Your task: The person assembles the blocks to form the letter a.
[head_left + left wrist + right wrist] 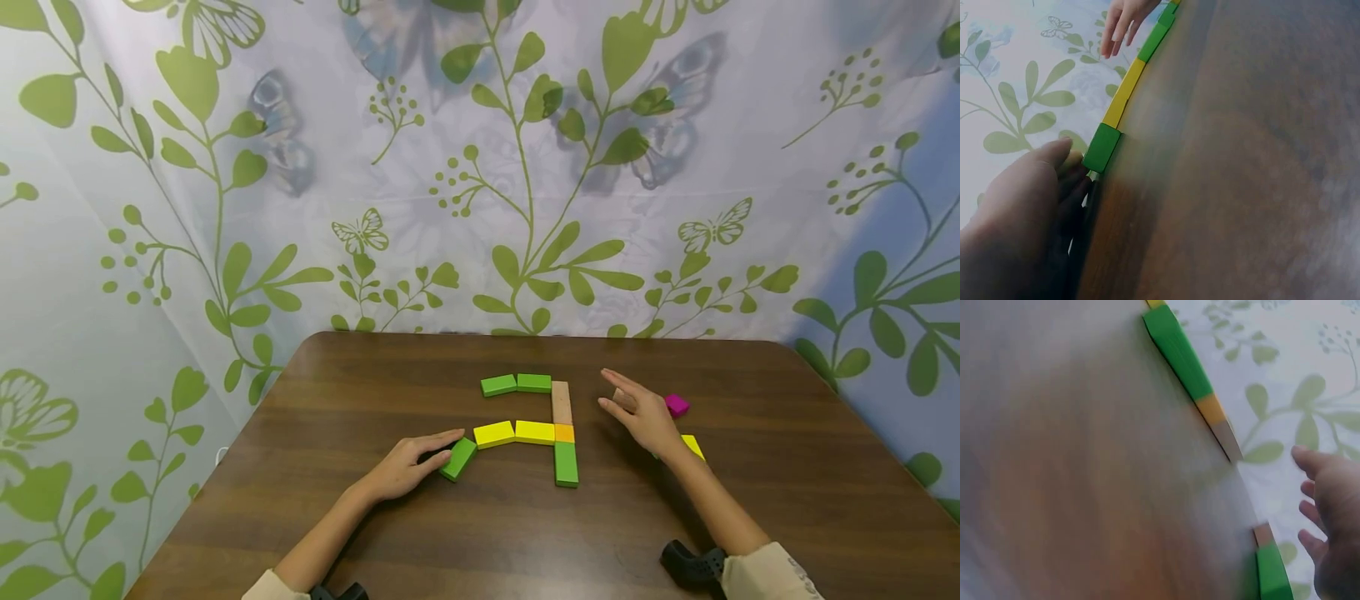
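Note:
My left hand [405, 468] is beside a tilted green block [459, 459], its fingers along the block's far side and its thumb at the near edge. In the left wrist view, that green block [1102, 147] sits at the fingertips. Two yellow blocks [535, 432] run from it to an orange block [564, 432]. A plain wooden block [562, 403] lies beyond the orange one, a green block [566, 464] on the near side. Two more green blocks [534, 383] lead left from the wooden block's far end. My right hand [641, 418] hovers with loose fingers, holding nothing.
Around my right hand lie a magenta block [677, 406], a partly covered yellow block [693, 447] and another wooden block [624, 399]. In the right wrist view a green block [1274, 572] shows near that hand. A leaf-patterned cloth [450, 275] hangs behind the brown table [480, 533].

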